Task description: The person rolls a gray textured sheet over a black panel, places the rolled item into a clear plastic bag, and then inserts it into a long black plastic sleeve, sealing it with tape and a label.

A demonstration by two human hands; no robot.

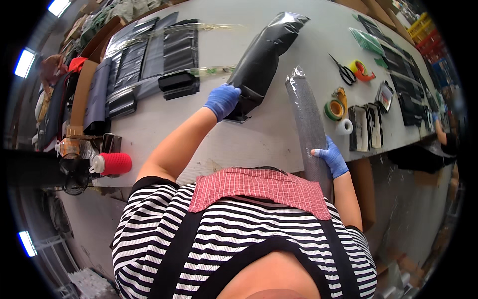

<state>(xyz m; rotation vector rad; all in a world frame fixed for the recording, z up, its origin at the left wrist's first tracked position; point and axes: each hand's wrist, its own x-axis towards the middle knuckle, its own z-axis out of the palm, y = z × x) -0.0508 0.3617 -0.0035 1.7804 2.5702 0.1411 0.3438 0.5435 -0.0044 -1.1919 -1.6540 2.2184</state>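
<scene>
Left hand (222, 99) in a blue glove is clamped on the near end of a long black plastic-wrapped bag (262, 60) lying on the pale worktable (269, 134). Right hand (332, 158), also gloved, grips a grey mesh roll in clear plastic (307, 117) at the table's near edge. Black scissors (343, 71) and tape rolls (335, 107) sit just right.

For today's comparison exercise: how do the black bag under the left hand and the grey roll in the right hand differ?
The black bag is glossy and broad; the grey roll is dull, mesh-textured and narrow. The bag lies wholly on the table; the roll overhangs its near edge. Both are wrapped in clear film and gripped by blue-gloved hands: left hand, right hand.
</scene>
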